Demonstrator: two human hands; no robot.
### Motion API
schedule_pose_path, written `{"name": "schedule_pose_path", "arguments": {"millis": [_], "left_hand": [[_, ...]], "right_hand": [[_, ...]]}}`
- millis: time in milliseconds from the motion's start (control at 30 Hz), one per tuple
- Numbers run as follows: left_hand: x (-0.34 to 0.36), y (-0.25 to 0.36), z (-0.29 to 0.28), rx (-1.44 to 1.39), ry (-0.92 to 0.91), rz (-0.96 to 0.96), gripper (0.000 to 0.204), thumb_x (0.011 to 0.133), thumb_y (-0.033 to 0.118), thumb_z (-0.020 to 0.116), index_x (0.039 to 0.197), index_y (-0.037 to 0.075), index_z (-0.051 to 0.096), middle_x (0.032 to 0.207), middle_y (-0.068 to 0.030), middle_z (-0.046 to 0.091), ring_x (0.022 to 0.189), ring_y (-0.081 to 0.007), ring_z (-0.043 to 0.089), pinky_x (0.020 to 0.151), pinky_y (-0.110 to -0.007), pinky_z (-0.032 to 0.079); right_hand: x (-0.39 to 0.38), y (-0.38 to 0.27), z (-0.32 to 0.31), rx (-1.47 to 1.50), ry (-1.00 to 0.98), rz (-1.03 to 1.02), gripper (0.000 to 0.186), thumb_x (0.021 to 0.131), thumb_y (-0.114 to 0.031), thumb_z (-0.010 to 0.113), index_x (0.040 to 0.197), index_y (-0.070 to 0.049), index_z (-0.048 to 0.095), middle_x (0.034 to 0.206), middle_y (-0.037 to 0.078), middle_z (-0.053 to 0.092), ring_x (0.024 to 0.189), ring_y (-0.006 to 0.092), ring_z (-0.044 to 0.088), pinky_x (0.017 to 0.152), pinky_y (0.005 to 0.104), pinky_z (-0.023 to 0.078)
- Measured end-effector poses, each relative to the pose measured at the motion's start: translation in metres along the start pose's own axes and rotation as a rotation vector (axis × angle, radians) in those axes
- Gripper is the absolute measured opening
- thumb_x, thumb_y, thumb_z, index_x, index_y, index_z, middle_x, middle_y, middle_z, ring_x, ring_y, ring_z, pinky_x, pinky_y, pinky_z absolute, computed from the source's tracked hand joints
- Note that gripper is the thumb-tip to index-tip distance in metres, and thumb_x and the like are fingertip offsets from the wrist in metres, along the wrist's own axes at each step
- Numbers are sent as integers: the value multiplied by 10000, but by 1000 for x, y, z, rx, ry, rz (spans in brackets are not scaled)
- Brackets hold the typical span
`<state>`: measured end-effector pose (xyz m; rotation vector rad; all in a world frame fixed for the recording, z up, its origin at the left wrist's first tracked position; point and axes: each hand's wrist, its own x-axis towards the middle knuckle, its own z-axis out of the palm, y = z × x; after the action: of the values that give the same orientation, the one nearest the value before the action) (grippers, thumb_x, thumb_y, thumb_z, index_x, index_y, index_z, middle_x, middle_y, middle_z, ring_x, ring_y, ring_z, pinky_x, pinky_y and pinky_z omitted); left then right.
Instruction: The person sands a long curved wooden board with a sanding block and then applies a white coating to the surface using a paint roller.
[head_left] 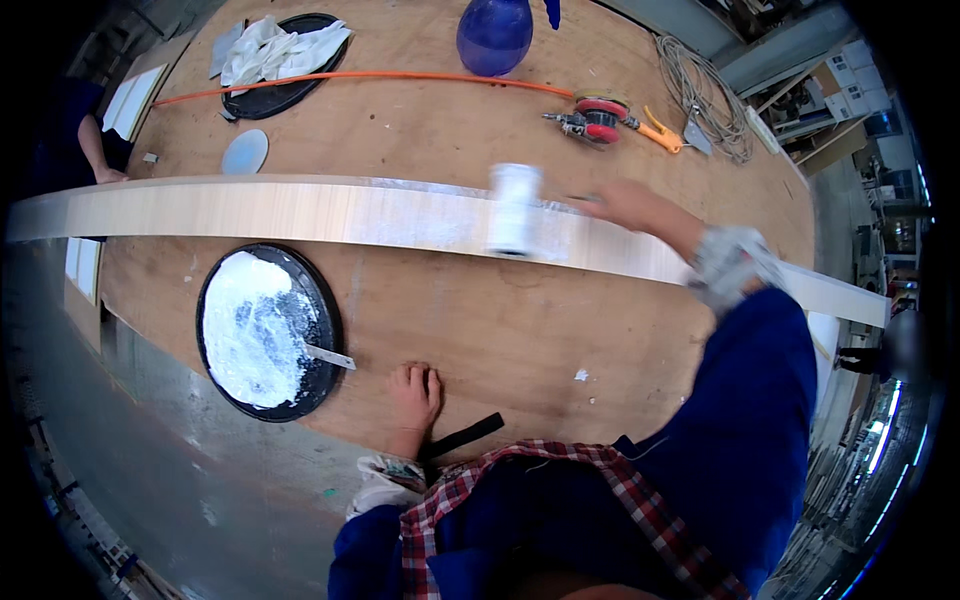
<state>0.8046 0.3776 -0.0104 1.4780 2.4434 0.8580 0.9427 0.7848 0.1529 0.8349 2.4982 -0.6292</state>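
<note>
My right hand (632, 205) is closed round the handle of a white paint roller (514, 208). The roller is blurred by motion and lies across a long, pale wood-grain board (290, 210). A whitish wet film covers the middle of the board, around the roller. My left hand (414, 392) rests on the wooden table (480, 330), its fingers curled and nothing seen in them. Left of that hand stands a round black lid-like tray (333, 330) of white paste or glue. A flat metal scraper (330, 357) sticks out over the tray's right rim.
Another person's hand (108, 176) touches the board's far left end. Behind the board are a black tray with white cloth (280, 50), a blue spray bottle (495, 38), an orange hose (400, 75), a red sander (598, 120), an orange air gun (657, 134) and coiled cord (705, 100).
</note>
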Motion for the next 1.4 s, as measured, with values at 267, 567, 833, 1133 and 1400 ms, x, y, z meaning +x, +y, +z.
{"name": "schedule_pose_path", "arguments": {"millis": [267, 567, 833, 1133, 1400], "left_hand": [[6, 12, -5, 170, -53, -15, 220, 748, 256, 586, 846, 74, 512, 821, -127, 486, 754, -297, 460, 676, -397, 349], [0, 9, 5, 108, -16, -17, 189, 751, 236, 573, 835, 79, 512, 817, -119, 491, 746, -289, 466, 678, -390, 357], [-4, -2, 5, 7, 10, -26, 167, 760, 205, 568, 856, 79, 513, 840, -121, 494, 766, -296, 464, 674, -403, 360], [7, 14, -5, 193, -5, 13, 193, 747, 235, 584, 819, 79, 498, 809, -125, 469, 742, -300, 442, 669, -397, 344], [-1, 7, 7, 76, 30, -17, 185, 758, 234, 572, 822, 73, 508, 806, -130, 474, 761, -308, 453, 681, -411, 345]], "right_hand": [[-155, 136, 1, -308, -85, 448, 485, 810, -473, 465, 826, -12, 613, 806, 230, 582, 778, 364, 561, 692, 430, 430], [102, -148, 35, 101, -32, -194, 485, 847, -441, 439, 759, 14, 582, 646, 168, 562, 557, 307, 525, 563, 417, 426], [-1, 10, 25, -33, 15, 48, 474, 830, -457, 452, 978, -31, 599, 931, 197, 595, 875, 332, 557, 755, 416, 422], [-197, 200, 10, -286, -32, 477, 498, 813, -480, 455, 857, -9, 613, 812, 224, 591, 790, 365, 565, 705, 422, 433], [34, -35, 29, 157, 59, -80, 409, 834, -402, 475, 980, -34, 575, 818, 151, 592, 689, 274, 557, 636, 406, 450]]}}
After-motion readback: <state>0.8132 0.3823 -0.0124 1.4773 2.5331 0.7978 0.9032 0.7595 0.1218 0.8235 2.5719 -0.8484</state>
